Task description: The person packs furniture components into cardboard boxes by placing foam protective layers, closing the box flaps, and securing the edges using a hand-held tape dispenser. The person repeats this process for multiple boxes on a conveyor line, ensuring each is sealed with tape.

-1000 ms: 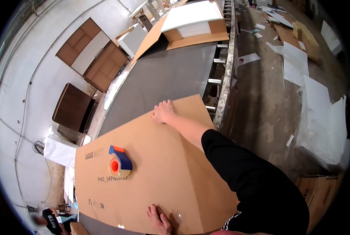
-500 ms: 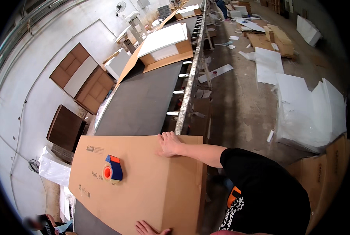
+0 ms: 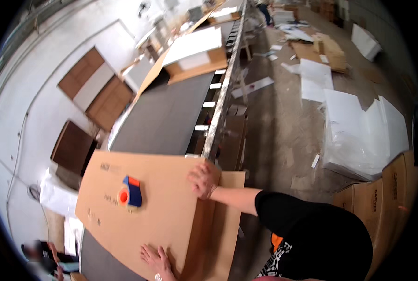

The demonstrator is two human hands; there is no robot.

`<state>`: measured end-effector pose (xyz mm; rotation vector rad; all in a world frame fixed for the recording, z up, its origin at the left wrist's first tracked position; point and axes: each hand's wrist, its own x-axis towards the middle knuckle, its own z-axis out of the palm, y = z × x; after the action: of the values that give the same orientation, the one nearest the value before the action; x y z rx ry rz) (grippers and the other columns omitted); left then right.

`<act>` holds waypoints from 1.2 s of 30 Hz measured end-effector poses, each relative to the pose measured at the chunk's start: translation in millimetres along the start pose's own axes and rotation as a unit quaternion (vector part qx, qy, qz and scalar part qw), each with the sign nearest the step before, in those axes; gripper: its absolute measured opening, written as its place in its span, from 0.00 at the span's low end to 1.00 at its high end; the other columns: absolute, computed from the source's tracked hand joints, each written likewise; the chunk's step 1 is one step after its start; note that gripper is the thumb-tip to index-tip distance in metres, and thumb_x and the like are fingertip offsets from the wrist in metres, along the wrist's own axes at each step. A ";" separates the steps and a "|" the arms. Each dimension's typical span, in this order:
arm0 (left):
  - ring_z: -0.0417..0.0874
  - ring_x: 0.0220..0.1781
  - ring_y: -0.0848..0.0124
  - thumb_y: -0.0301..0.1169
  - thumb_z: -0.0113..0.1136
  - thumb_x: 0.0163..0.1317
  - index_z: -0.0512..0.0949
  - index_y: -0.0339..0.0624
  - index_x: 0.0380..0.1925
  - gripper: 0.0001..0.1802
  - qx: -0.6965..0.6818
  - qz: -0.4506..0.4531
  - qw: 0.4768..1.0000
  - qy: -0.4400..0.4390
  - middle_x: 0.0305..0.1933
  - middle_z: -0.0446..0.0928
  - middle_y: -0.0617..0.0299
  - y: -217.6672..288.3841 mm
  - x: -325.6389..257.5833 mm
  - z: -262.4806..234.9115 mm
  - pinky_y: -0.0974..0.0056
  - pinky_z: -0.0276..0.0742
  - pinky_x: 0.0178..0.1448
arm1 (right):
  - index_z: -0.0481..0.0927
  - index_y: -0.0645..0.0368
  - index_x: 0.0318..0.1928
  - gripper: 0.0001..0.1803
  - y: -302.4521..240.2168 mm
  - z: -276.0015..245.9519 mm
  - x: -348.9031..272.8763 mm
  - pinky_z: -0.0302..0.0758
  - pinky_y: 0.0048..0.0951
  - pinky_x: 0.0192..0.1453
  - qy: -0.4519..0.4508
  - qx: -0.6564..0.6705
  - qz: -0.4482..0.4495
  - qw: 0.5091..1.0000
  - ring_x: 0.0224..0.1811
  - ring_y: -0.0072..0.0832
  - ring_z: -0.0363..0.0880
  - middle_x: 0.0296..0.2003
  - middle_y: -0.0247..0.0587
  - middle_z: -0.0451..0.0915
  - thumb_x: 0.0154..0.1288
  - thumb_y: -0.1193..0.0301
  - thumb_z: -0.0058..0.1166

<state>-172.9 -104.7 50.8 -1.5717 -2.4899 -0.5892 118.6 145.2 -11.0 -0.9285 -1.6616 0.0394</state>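
A brown cardboard sheet (image 3: 138, 175) lies over the conveyor in front of me, its right part bent down along a crease into a side panel (image 3: 199, 234). My right hand (image 3: 202, 181) rests on the far corner of that crease, fingers apart and slightly blurred. Nearer to me, my left hand (image 3: 156, 262) lies on the cardboard's top with its fingers spread, holding nothing. A blue and orange tape dispenser (image 3: 133, 192) with a roll of clear tape sits on the sheet. What is under the cardboard is hidden.
Further along the grey conveyor belt (image 3: 162, 117) stand white panels (image 3: 195, 47) in open cartons. A metal rail (image 3: 223, 100) edges the belt. Wrapped white sheets (image 3: 354, 136) and cartons (image 3: 373, 196) stand at right. Another person (image 3: 49, 255) is at lower left.
The cardboard's right part has bent down, showing a side panel and a lower flap. My right hand is now at the crease corner, and my left hand has moved further onto the sheet.
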 end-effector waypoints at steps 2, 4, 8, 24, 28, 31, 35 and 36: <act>0.48 0.75 0.42 0.55 0.51 0.62 0.56 0.33 0.69 0.45 0.033 0.066 0.997 0.025 0.73 0.54 0.39 11.8 -16.0 -9.9 0.42 0.42 0.76 | 0.80 0.53 0.39 0.19 13.6 3.8 -9.2 0.51 0.56 0.67 0.013 0.043 -0.057 0.997 0.57 0.45 0.65 0.45 0.41 0.73 0.52 0.57 0.45; 0.46 0.74 0.36 0.55 0.64 0.51 0.57 0.31 0.68 0.52 -0.002 0.127 0.989 -0.076 0.71 0.55 0.35 56.5 -38.1 -30.9 0.39 0.40 0.75 | 0.80 0.54 0.40 0.20 10.9 13.5 -13.9 0.51 0.56 0.67 0.031 0.047 -0.072 0.996 0.56 0.45 0.66 0.47 0.41 0.73 0.53 0.56 0.44; 0.52 0.70 0.28 0.49 0.75 0.38 0.61 0.32 0.65 0.56 0.179 0.115 0.965 -0.154 0.70 0.57 0.33 126.7 -40.9 2.4 0.35 0.51 0.71 | 0.80 0.54 0.41 0.20 15.9 -1.7 -13.6 0.51 0.53 0.69 0.004 0.007 -0.071 0.997 0.57 0.44 0.67 0.49 0.41 0.75 0.55 0.57 0.43; 0.66 0.60 0.25 0.51 0.68 0.45 0.66 0.36 0.64 0.48 0.083 0.147 0.971 -0.169 0.66 0.63 0.35 141.9 -14.6 -11.1 0.34 0.62 0.65 | 0.74 0.53 0.29 0.14 -7.0 -55.9 53.6 0.62 0.22 0.28 -0.037 0.347 0.720 0.600 0.32 0.18 0.68 0.31 0.31 0.72 0.54 0.57 0.58; 0.65 0.59 0.22 0.50 0.68 0.45 0.62 0.37 0.66 0.50 0.127 0.231 0.951 -0.159 0.68 0.60 0.33 183.1 10.9 23.6 0.30 0.60 0.64 | 0.74 0.63 0.43 0.17 3.4 -56.8 29.0 0.72 0.27 0.40 -0.100 0.319 0.553 0.763 0.41 0.23 0.72 0.37 0.35 0.73 0.56 0.67 0.56; 0.65 0.59 0.22 0.48 0.68 0.44 0.62 0.39 0.67 0.50 0.101 0.233 0.957 -0.141 0.68 0.60 0.34 173.8 14.9 42.3 0.30 0.60 0.64 | 0.62 0.64 0.61 0.31 -53.2 -20.1 55.6 0.72 0.32 0.58 -0.001 0.321 0.415 0.852 0.54 0.33 0.71 0.54 0.43 0.67 0.57 0.76 0.57; 0.62 0.62 0.24 0.47 0.67 0.42 0.62 0.42 0.67 0.50 0.072 0.227 0.956 -0.174 0.68 0.60 0.37 169.5 12.8 55.0 0.31 0.57 0.67 | 0.67 0.66 0.61 0.51 -149.3 125.8 112.5 0.65 0.46 0.64 -0.305 0.082 0.430 0.845 0.63 0.47 0.67 0.59 0.57 0.68 0.45 0.43 0.68; 0.61 0.63 0.24 0.48 0.67 0.42 0.61 0.42 0.68 0.51 0.070 0.236 0.951 -0.187 0.69 0.60 0.38 173.6 15.9 54.0 0.31 0.56 0.67 | 0.65 0.65 0.63 0.55 -159.4 150.1 134.3 0.64 0.48 0.65 -0.425 0.066 0.468 0.772 0.65 0.46 0.66 0.63 0.56 0.66 0.42 0.39 0.66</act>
<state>-20.5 -4.3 50.1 -2.2824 -2.1775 -0.0450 -95.6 180.3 126.4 -1.6921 -1.7342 1.4251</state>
